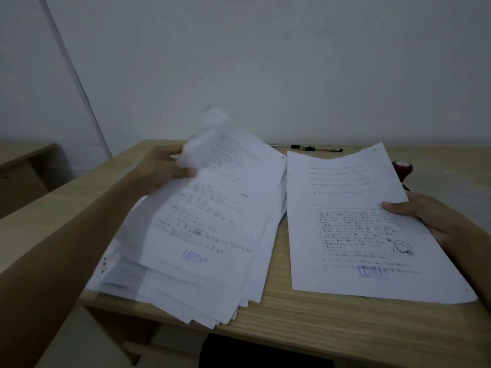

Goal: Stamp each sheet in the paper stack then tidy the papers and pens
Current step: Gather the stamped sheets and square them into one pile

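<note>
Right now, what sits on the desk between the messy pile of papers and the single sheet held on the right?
Only a narrow strip of bare desk separates the paper pile from the stamped sheet, seen in the head view.

This looks like a plain office or study room. A light wood-grain surface (305, 317) stands pushed against a bare, pale wall (265, 62), and a second piece of matching wooden furniture (24, 166) sits off to the left. Printed worksheets cover much of the top: a loose, fanned paper stack (191, 261) on the left and a single sheet (353, 229) on the right, both bearing blue ink stamp marks near their lower edges. Pens (316, 148) lie along the far edge by the wall, and a red-topped stamp (402, 167) stands just behind the right sheet. The lighting is dim, and a dark chair back (265, 351) shows below the near edge
</note>
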